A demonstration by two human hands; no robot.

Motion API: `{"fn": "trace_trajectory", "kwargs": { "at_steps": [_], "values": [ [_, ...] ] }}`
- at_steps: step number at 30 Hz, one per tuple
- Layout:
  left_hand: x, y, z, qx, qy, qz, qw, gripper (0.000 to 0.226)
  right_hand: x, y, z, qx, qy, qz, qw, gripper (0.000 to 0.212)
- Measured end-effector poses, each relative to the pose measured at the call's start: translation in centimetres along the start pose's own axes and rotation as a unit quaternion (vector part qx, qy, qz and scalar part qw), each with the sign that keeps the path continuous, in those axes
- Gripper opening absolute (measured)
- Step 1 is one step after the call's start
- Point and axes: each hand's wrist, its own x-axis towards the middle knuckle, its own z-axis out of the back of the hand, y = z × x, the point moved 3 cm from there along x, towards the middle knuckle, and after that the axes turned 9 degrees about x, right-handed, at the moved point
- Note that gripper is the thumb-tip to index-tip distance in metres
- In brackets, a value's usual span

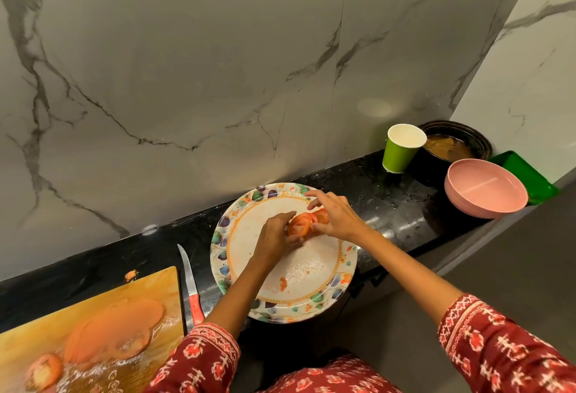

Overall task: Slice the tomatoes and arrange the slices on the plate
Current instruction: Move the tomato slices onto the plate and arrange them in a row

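Over plate's far edge: left hand and right hand both pinch tomato slices; arranging barely begun, tomato end waits on cutting board

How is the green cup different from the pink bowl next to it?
The green cup is tall and narrow, with a white inside; the pink bowl is wide and shallow, and pink inside as well. The green cup stands nearer the marble wall; the pink bowl sits nearer the counter's front edge, to the right. Both stand upright on the black counter, look empty, and are untouched by either hand.
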Motion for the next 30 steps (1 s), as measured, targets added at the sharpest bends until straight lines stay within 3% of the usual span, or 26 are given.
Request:
{"fn": "trace_trajectory", "kwargs": {
  "at_steps": [12, 26, 30],
  "values": [
    [0.2, 0.2, 0.3, 0.008, 0.007, -0.034, 0.999, 0.056, 0.4, -0.2, 0.0, 0.028, 0.012, -0.013, 0.999, 0.058],
    [-0.4, 0.1, -0.5, 0.006, -0.01, 0.009, 1.0, 0.07, -0.1, -0.4, 0.7, 0.039, 0.015, -0.027, 0.999, 0.063],
    [-0.4, 0.3, -0.2, 0.008, -0.018, 0.008, 1.0, 0.07, -0.1, -0.5, 1.0, 0.086, -0.025, -0.025, 0.996, 0.059]
  ]
}}
